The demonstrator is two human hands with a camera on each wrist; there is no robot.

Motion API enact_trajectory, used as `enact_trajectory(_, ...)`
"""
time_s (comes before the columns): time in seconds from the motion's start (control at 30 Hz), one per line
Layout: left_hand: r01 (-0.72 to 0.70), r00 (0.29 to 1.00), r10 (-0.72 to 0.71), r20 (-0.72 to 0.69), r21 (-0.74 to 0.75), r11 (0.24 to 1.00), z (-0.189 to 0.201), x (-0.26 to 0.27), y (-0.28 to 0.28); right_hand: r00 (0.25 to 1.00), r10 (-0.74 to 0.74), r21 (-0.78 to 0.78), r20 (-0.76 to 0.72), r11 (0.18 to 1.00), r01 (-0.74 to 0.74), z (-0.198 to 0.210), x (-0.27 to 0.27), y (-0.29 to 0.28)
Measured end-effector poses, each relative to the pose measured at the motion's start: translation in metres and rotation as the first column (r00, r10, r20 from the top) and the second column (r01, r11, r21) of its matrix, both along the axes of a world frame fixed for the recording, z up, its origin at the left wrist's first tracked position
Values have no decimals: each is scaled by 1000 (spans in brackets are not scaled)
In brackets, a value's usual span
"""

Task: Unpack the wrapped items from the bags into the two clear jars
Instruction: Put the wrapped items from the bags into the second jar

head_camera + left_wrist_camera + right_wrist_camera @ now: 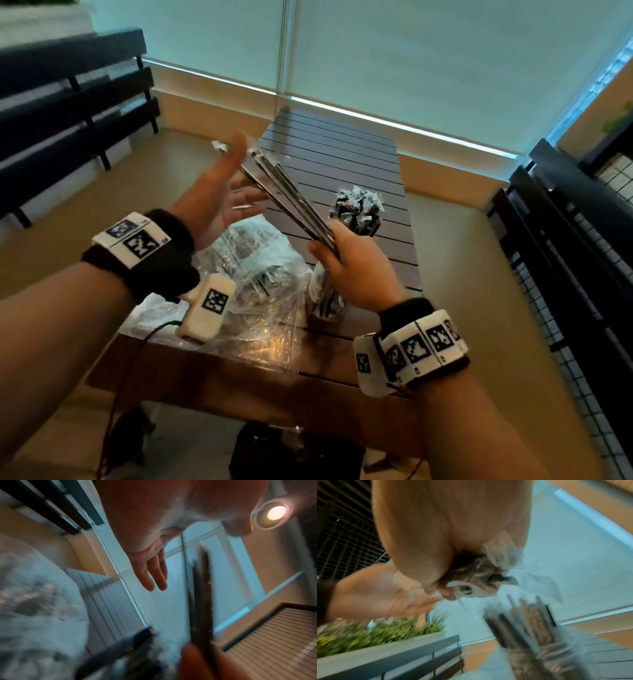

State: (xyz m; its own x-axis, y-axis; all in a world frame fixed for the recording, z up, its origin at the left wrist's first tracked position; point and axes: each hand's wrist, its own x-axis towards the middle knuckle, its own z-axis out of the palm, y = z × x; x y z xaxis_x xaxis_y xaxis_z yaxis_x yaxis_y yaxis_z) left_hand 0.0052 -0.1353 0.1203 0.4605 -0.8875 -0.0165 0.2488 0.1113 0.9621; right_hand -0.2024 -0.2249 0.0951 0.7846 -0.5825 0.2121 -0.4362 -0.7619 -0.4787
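Observation:
My right hand (342,257) grips the near end of a bundle of long dark wrapped sticks (284,195) that slants up and left over the table. My left hand (226,178) is held flat with straight fingers against the bundle's far end. In the left wrist view the fingers (154,577) hang beside the bundle (200,601). In the right wrist view the wrapper ends (476,577) bunch in my right hand. One clear jar (356,209) full of wrapped sticks stands farther back. A second jar (325,301) sits just under my right hand. Crumpled clear bags (253,274) lie at the table's near left.
The dark slatted table (342,154) runs away from me. Black slatted benches (68,102) stand at the left, and a black grid fence (565,257) at the right. A planter with green plants (376,632) shows in the right wrist view. A dark bag (274,452) lies on the floor.

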Motion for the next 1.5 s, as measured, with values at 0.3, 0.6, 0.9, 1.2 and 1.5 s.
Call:
enact_trajectory(0.3, -359, 930, 350, -112, -79, 930, 47, -52, -28, 970, -85, 64, 226, 995, 73, -21, 59, 26)
enact_trajectory(0.6, -128, 899, 260, 352, -356, 926, 54, -74, -25, 991, -131, 322, -1, 938, 125, -19, 58, 9)
enact_trajectory(0.9, -241, 726, 294, 621, -171, 956, 10, -60, -28, 963, -246, 241, 109, 947, 215, 21, 21, -8)
enact_trajectory(1.2, -145, 530, 145, 836, -79, 986, -8, -85, -33, 948, -8, -171, 319, 983, 66, 115, 32, 31)
enact_trajectory(1.5, -254, 689, 303, 659, -172, 952, 14, -93, -20, 633, -112, 242, 766, 962, -123, 71, 19, 45)
